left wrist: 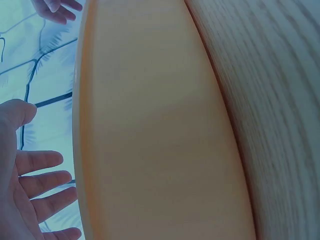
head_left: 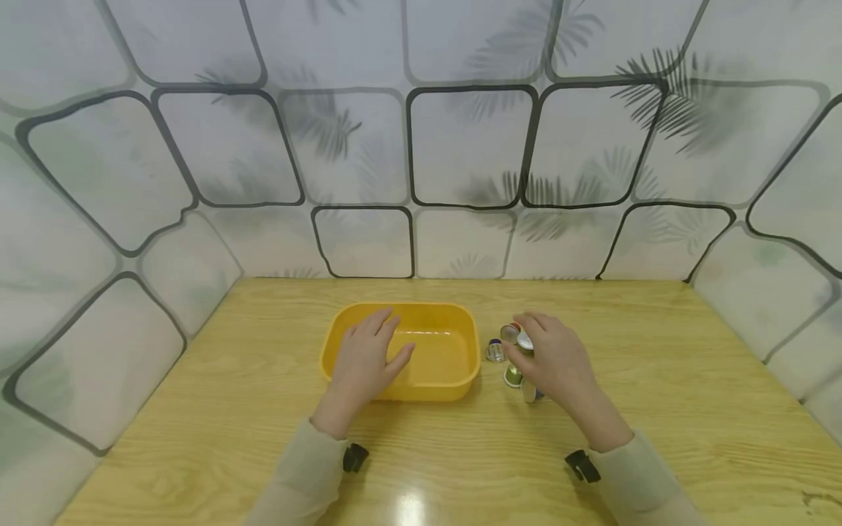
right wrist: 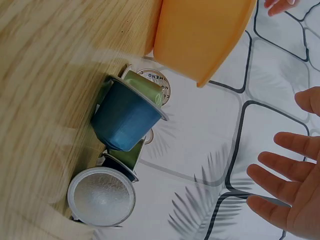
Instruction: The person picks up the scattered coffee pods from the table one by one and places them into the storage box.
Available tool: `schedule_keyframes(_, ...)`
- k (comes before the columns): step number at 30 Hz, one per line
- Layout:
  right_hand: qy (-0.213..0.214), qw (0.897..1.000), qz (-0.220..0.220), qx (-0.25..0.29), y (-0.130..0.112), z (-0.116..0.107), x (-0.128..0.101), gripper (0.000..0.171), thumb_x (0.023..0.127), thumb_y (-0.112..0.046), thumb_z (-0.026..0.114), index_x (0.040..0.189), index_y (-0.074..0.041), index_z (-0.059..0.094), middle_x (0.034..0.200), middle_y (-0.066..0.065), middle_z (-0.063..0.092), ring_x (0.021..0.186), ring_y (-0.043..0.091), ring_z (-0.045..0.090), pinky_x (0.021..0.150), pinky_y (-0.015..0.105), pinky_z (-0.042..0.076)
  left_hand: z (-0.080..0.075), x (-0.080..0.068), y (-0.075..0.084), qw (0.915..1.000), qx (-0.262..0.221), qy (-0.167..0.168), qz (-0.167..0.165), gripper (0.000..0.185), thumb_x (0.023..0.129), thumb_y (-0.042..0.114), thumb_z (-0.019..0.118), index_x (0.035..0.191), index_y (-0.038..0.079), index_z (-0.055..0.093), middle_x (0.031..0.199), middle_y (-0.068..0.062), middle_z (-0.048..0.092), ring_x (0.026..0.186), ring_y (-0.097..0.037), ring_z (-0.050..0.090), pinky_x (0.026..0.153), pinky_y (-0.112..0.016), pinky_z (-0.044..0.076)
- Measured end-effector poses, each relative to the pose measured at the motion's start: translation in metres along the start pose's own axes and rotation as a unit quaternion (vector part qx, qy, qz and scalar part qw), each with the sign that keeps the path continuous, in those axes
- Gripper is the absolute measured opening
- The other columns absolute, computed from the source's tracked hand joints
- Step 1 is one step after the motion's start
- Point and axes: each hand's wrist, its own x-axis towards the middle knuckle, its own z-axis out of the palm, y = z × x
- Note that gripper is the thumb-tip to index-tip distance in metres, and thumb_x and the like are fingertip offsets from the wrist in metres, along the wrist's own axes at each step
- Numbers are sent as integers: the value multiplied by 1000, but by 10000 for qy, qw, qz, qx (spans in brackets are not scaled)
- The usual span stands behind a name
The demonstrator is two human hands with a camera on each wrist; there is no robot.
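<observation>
A yellow plastic tub [head_left: 408, 310] stands on the wooden table [head_left: 658, 380]. My left hand [head_left: 370, 358] lies flat over the tub's left part, fingers straight and holding nothing. The left wrist view shows its spread fingers [left wrist: 35, 187] beside the tub's wall [left wrist: 150, 140]. Right of the tub is a cluster of several coffee capsules [head_left: 511, 351]. My right hand [head_left: 552, 361] hovers over them with its fingers [right wrist: 285, 165] straight. In the right wrist view a blue capsule [right wrist: 125, 117], a green one [right wrist: 143, 85] and a foil-lidded one [right wrist: 101, 196] lie together, apart from the hand.
Patterned white panels [head_left: 460, 146] wall in the table at the back and on both sides. Bare wood stretches to the left of the tub and to the right of the capsules. The tub's corner [right wrist: 200, 35] is close to the capsules.
</observation>
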Motion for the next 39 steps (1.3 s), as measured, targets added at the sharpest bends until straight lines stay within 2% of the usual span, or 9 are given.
schedule_keyframes(4,75,10000,-27,47,0,0,-1,35,78,-27,65,101,-1,62,102,14,60,94,32,55,73,43,47,-1,-1,1,10000,20,-1,9,47,85,36,56,115,1,57,120,-15,52,107,-29,49,85,-47,39)
schedule_keyframes(11,-60,10000,22,40,2,1,-2,32,79,-25,64,101,-3,62,101,14,60,92,31,55,71,43,47,0,-2,-1,10000,-2,-44,-35,44,85,35,57,114,1,58,119,-15,53,107,-29,50,85,-47,40)
schedule_keyframes(18,7,9999,-163,-11,5,1,-3,28,78,-23,65,95,-2,61,94,13,60,82,30,58,61,39,49,-1,-5,-5,10000,-34,-36,-33,44,83,34,59,113,1,58,119,-15,53,108,-29,49,85,-47,40)
schedule_keyframes(27,14,9998,-147,-120,10,1,-5,33,76,-23,67,99,1,62,99,17,60,86,34,58,63,42,49,-5,-12,-12,9997,72,50,234,46,83,32,59,113,-2,58,116,-18,54,105,-31,51,84,-49,40)
schedule_keyframes(33,-21,9997,-167,-153,12,1,-7,35,77,-23,67,102,1,61,97,16,61,82,33,58,60,40,49,-7,-20,-20,9987,243,-279,357,52,83,38,59,118,0,54,122,-18,49,108,-33,47,87,-51,36)
schedule_keyframes(39,-70,9998,-133,-160,13,1,-7,36,77,-24,66,103,1,61,99,17,60,85,34,57,62,41,49,-11,-27,-27,9967,246,-753,201,57,85,43,54,125,3,49,130,-18,42,118,-33,39,93,-57,27)
